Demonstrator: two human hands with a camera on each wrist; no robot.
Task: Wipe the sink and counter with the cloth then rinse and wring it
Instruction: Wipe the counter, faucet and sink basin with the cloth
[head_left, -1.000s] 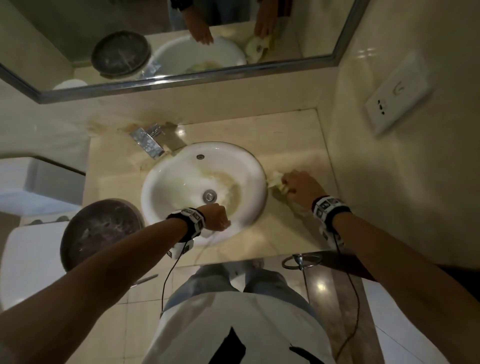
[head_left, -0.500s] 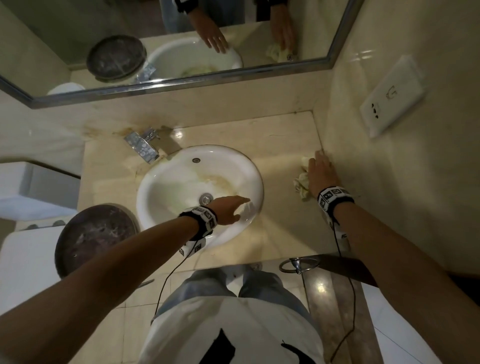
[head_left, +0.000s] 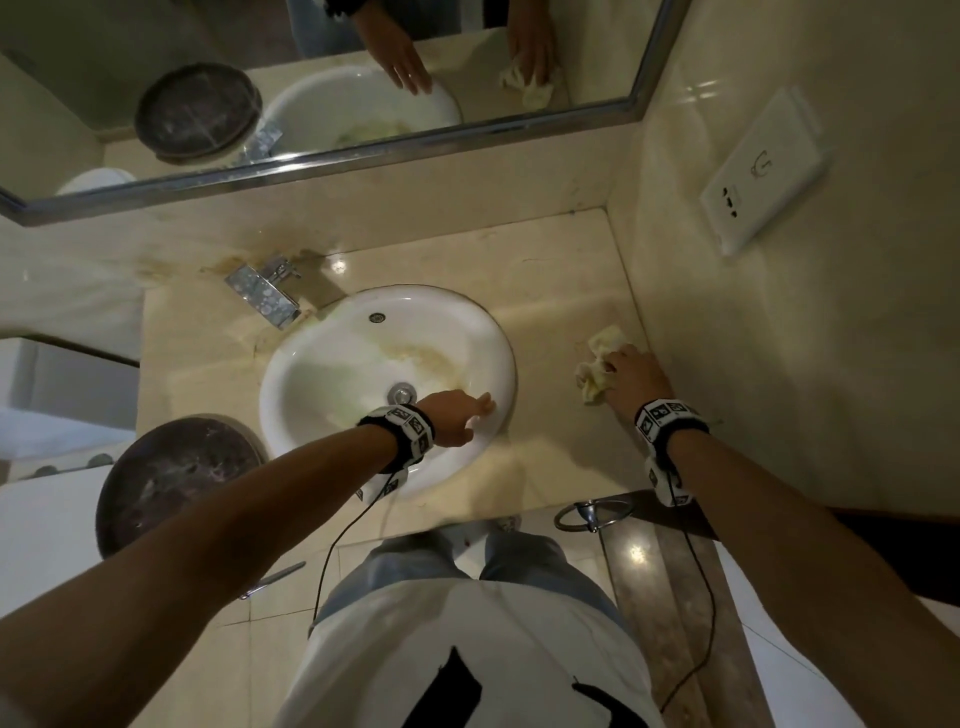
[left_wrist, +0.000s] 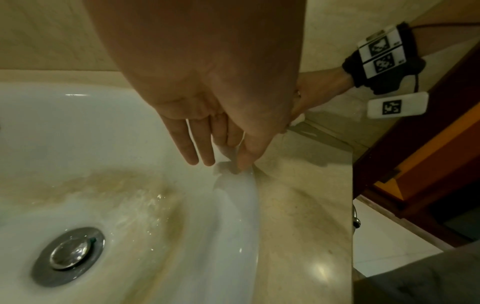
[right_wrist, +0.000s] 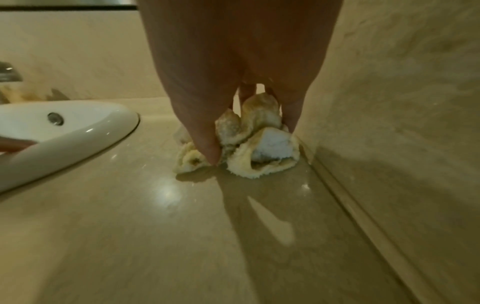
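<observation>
The white round sink (head_left: 322, 338) is set into a beige stone counter (head_left: 561, 452) and has brown stains near its drain (head_left: 401, 391). A crumpled yellowish cloth (head_left: 597, 364) lies on the counter right of the sink, close to the side wall. My right hand (head_left: 621, 366) grips the cloth and presses it down. In the right wrist view the cloth (right_wrist: 262, 168) bunches between the thumb and fingers of my right hand (right_wrist: 249, 142). My left hand (head_left: 470, 410) is open, fingers straight, at the sink's right rim. In the left wrist view the left hand's (left_wrist: 215, 158) thumb touches the rim (left_wrist: 244, 197).
A chrome faucet (head_left: 265, 296) stands at the sink's back left. A dark round lid (head_left: 176, 483) sits to the left. The mirror (head_left: 519, 130) hangs above, and the side wall (head_left: 779, 364) with a socket plate (head_left: 763, 171) bounds the counter. A towel ring (head_left: 592, 512) hangs below the front edge.
My right hand slid the cloth from beside the sink rim rightward to the side wall. My left hand uncurled to straight fingers and shifted right along the rim.
</observation>
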